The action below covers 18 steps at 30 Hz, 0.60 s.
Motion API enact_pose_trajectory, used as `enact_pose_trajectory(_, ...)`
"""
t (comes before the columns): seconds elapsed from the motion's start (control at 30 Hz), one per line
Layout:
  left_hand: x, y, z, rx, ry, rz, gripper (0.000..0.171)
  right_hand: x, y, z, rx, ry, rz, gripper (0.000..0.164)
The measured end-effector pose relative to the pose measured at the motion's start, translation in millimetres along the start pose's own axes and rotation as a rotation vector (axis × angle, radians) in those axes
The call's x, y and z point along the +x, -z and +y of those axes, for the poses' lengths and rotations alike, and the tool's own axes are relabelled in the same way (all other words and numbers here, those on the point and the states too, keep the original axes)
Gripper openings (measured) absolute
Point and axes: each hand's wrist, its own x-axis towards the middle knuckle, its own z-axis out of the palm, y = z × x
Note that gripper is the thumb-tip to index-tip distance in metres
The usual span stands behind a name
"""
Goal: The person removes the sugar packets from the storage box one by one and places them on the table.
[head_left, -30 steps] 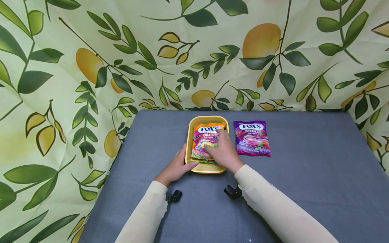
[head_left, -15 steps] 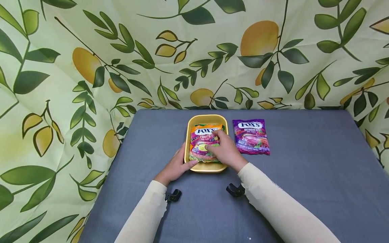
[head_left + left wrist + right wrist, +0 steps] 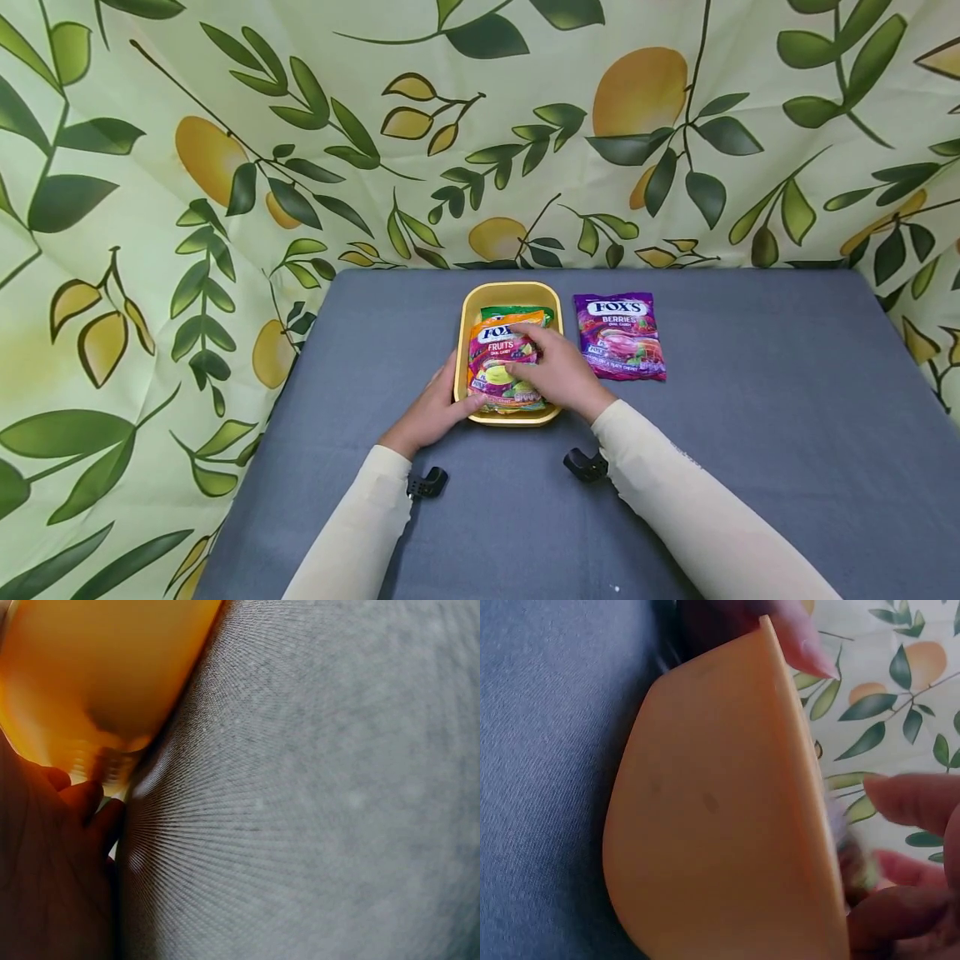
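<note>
A yellow plastic tray (image 3: 517, 292) sits on the table with candy bags in it. On top lies an orange and purple bag of Fox's Fruits candy (image 3: 491, 377); the top edge of a green bag (image 3: 517, 312) shows behind it. My right hand (image 3: 558, 369) holds the Fruits bag by its right side, thumb and fingers over its front. At the near left corner my left hand (image 3: 431, 414) grips the tray, thumb at the rim and fingers along the outer wall. The right wrist view shows the tray's outer side (image 3: 712, 802).
A purple bag of Fox's Berries candy (image 3: 621, 337) lies flat just right of the tray. Grey-blue cloth covers the table (image 3: 765, 417). Behind and to the left hangs a leaf- and fruit-print fabric (image 3: 525, 92).
The Fruits bag has shifted toward me inside the tray, uncovering more of the green bag behind it. My left hand keeps its hold on the tray.
</note>
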Motion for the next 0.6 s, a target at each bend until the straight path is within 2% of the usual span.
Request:
enact_pose_trajectory(0.07,1.5,-1.0,-9.8,0.006,-0.013,0.006,0.097,-0.9,0.4,0.1,0.002,-0.009,-0.017,0.061)
enact_pose_trajectory(0.2,3.0,-1.3,-12.0,-0.021,-0.032,0.000,0.097,-1.1,0.8,1.0,-0.004,-0.016,-0.047,0.063)
enact_pose_trajectory(0.37,2.2,-1.7,-11.9,-0.008,-0.001,0.006,0.098,-0.1,0.7,0.7,-0.034,-0.015,-0.071,0.070)
enact_pose_trajectory(0.6,2.0,-1.4,-11.9,-0.010,-0.005,0.006,0.095,-1.5,-0.7,0.0,-0.012,-0.056,-0.034,0.075)
